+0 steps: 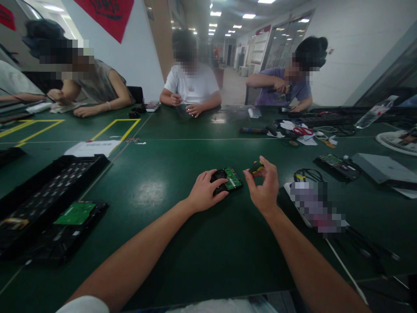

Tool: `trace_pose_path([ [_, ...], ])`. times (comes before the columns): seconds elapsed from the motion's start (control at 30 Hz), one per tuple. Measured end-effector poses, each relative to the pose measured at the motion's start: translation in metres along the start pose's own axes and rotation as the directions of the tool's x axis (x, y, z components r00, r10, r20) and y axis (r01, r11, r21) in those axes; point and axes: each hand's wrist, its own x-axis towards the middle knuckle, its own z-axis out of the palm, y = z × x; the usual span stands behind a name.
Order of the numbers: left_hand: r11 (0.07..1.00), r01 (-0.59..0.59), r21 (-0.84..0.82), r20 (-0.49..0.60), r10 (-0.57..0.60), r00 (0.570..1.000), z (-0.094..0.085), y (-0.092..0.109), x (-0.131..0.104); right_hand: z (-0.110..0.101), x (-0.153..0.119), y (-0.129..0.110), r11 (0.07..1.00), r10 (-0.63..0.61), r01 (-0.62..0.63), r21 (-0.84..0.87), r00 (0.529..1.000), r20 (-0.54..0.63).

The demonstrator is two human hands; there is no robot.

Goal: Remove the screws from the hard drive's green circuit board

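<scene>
A hard drive (pixel 233 179) with a green circuit board lies on the green table in front of me. My left hand (pixel 208 189) grips it from the left, thumb and fingers spread over its dark side. Just to the right of the drive, my right hand (pixel 264 187) is raised, its fingers closed around the black and yellow handle of a screwdriver (pixel 256 168). The fingers hide part of the handle, and I cannot make out the tip. A small gap shows between the right fingertips and the drive.
Left lie a long black tray (pixel 58 178) and another green board (pixel 76 213) on a black unit. Right are a phone-like device (pixel 316 206), cables, another drive (pixel 337 166), a grey box (pixel 387 167) and a bottle (pixel 376 112). Several people sit across the table.
</scene>
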Motion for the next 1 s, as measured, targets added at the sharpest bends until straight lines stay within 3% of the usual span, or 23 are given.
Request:
trace_pose_path([
  [0.27,1.0,-0.005,-0.001,-0.017,0.005,1.0,0.0009,0.0,0.0009,0.0005,-0.0011,0.0021,0.999,0.009,-0.01,-0.045,1.0,-0.029],
  [0.53,1.0,0.001,0.002,-0.013,-0.001,1.0,0.0015,-0.0005,0.0007,-0.0009,0.0022,-0.0046,0.999,-0.02,0.018,0.031,0.999,0.049],
  [0.73,1.0,0.001,0.001,-0.002,-0.001,1.0,0.0018,-0.0012,0.0006,-0.002,0.0029,-0.0005,0.999,0.008,-0.009,-0.037,0.999,-0.032],
  [1.0,1.0,0.001,-0.003,-0.005,-0.001,1.0,0.0001,0.0003,0.0003,-0.0001,0.0013,-0.0043,1.0,0.014,-0.015,0.023,0.999,0.047],
])
